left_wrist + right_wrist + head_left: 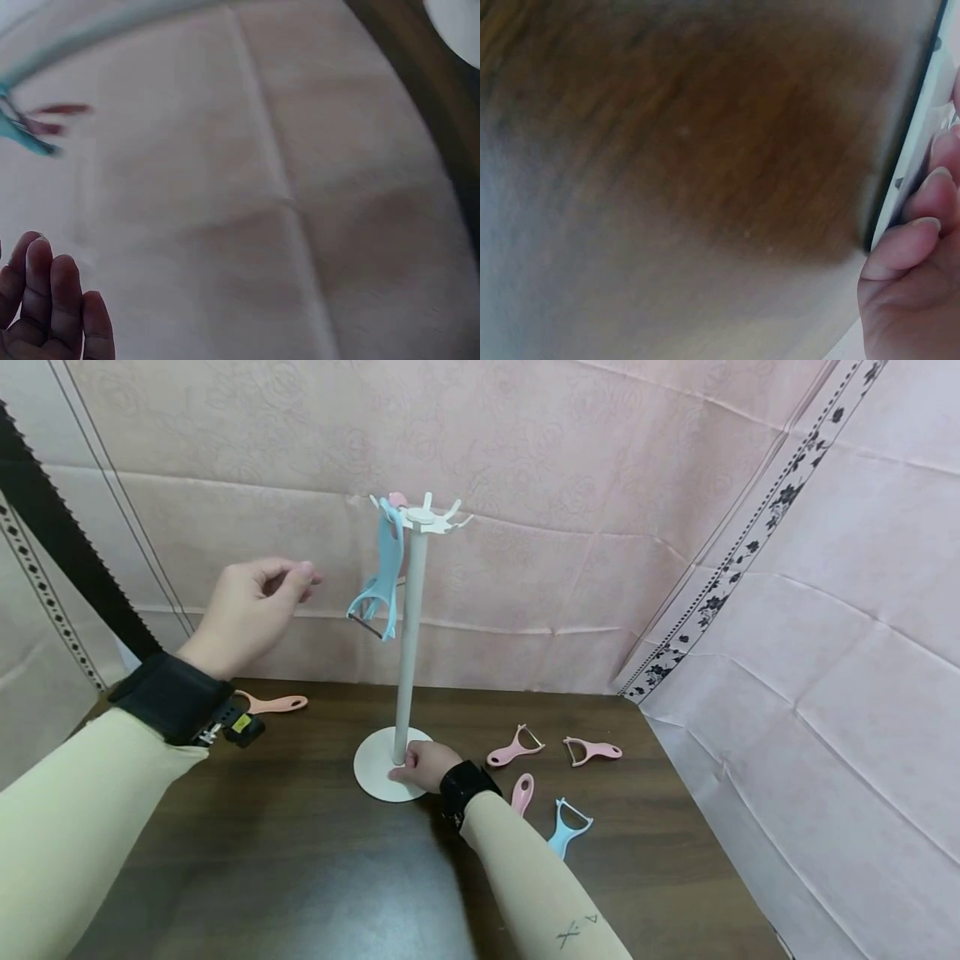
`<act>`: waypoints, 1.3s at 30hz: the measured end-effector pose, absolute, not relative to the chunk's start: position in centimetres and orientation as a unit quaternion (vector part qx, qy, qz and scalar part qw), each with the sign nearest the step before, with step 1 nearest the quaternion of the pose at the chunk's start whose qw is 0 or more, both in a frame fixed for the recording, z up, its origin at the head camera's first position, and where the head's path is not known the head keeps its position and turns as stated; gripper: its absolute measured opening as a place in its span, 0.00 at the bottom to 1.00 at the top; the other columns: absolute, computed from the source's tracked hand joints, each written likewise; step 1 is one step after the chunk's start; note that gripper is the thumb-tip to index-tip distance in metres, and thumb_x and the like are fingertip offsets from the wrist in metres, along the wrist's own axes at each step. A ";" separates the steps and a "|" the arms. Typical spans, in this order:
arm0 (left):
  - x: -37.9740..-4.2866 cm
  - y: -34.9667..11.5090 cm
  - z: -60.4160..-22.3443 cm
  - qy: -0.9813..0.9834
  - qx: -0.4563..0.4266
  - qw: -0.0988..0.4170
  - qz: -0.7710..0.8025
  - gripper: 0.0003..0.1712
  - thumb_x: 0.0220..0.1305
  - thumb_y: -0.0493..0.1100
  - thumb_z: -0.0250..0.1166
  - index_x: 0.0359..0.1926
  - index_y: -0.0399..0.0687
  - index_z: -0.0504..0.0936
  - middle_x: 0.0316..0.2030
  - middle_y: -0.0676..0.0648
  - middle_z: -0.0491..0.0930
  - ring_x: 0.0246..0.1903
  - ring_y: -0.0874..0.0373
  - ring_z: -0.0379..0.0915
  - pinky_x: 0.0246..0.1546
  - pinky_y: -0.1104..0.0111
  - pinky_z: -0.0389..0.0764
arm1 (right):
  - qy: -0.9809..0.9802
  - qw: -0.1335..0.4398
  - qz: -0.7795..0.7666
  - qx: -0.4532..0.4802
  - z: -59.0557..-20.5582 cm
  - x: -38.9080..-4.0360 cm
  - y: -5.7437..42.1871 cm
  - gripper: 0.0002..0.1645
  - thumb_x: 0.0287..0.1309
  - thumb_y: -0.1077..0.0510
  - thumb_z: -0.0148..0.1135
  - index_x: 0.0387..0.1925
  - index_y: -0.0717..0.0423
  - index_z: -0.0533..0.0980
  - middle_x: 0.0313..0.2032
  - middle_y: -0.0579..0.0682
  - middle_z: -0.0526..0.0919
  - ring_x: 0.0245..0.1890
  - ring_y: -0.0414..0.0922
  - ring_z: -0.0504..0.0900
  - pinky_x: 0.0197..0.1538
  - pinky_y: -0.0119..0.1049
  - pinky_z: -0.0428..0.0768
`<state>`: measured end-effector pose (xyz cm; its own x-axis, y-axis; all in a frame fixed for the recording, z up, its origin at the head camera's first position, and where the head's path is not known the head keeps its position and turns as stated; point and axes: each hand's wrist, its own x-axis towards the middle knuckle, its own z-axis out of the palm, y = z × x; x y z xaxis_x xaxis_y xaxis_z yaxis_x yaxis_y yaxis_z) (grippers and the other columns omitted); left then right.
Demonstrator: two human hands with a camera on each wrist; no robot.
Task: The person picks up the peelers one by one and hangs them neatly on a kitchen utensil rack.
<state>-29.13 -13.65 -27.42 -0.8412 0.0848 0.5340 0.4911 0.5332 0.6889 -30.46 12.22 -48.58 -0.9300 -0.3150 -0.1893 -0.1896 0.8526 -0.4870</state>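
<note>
A white rack [408, 635] with a round base and a ring of hooks on top stands on the table. From its left hooks hangs a light blue peeler [388, 556]; a bit of a pink peeler [397, 500] shows behind it. My left hand [258, 602] is in the air left of the hanging peelers, holding nothing, its fingers loosely bent. At the bottom, my right hand [433, 766] grips the right edge of the rack's base [372, 768], thumb on top. In the right wrist view its fingertips [934, 191] lie along the base's edge.
Right of the rack lie two pink peelers [516, 748] [592, 751], another pink handle [522, 793] partly behind my right arm, and a light blue peeler [567, 828]. A peach peeler [277, 703] lies at the back left. Patterned cloth [525, 585] hangs behind the brown table [300, 860].
</note>
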 end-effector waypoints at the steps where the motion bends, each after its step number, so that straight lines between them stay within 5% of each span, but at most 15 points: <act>1: -29.4 -14.1 -28.0 -0.855 -0.162 0.215 -0.443 0.28 0.73 0.59 0.48 0.52 0.42 0.82 0.43 0.41 0.81 0.42 0.57 0.74 0.39 0.72 0.70 | 0.953 0.133 -0.237 -0.132 -48.5 -30.4 12.2 0.23 0.55 0.40 0.68 0.21 0.49 0.70 0.18 0.43 0.73 0.22 0.41 0.71 0.25 0.32 0.67; 11: -32.2 -18.0 -36.0 -0.929 -0.123 0.098 -0.334 0.34 0.72 0.62 0.44 0.57 0.37 0.76 0.40 0.38 0.77 0.38 0.45 0.70 0.37 0.52 0.70 | 0.953 0.140 -0.233 -0.132 -48.4 -30.3 12.2 0.23 0.55 0.40 0.67 0.22 0.50 0.70 0.18 0.42 0.72 0.21 0.40 0.70 0.25 0.32 0.67; 19: -33.7 -20.1 -42.5 -0.953 -0.095 0.011 -0.288 0.33 0.74 0.57 0.47 0.57 0.28 0.71 0.54 0.26 0.70 0.53 0.31 0.66 0.51 0.39 0.66 | 0.953 0.141 -0.234 -0.132 -48.2 -30.2 12.3 0.22 0.56 0.41 0.67 0.22 0.49 0.70 0.18 0.42 0.72 0.22 0.40 0.70 0.26 0.32 0.67; 29: -34.5 -20.9 -47.0 -0.967 -0.087 -0.017 -0.240 0.34 0.71 0.49 0.53 0.64 0.23 0.62 0.55 0.22 0.69 0.52 0.30 0.68 0.48 0.40 0.69 | 0.955 0.138 -0.228 -0.131 -47.5 -29.7 12.1 0.22 0.57 0.41 0.66 0.23 0.50 0.69 0.18 0.42 0.71 0.22 0.39 0.69 0.26 0.30 0.66; 39: -33.8 -20.7 -48.1 -0.988 -0.100 0.001 -0.115 0.29 0.66 0.43 0.59 0.60 0.24 0.69 0.58 0.20 0.63 0.57 0.23 0.59 0.54 0.34 0.60 | 0.953 0.143 -0.233 -0.129 -47.7 -30.0 12.3 0.21 0.57 0.40 0.66 0.23 0.49 0.71 0.19 0.42 0.73 0.23 0.40 0.71 0.26 0.31 0.67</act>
<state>-33.85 -20.67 -48.14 -0.9798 0.1983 0.0243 0.1986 0.9533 0.2274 -29.96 12.29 -47.68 -0.9257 -0.3125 -0.2131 -0.1787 0.8579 -0.4818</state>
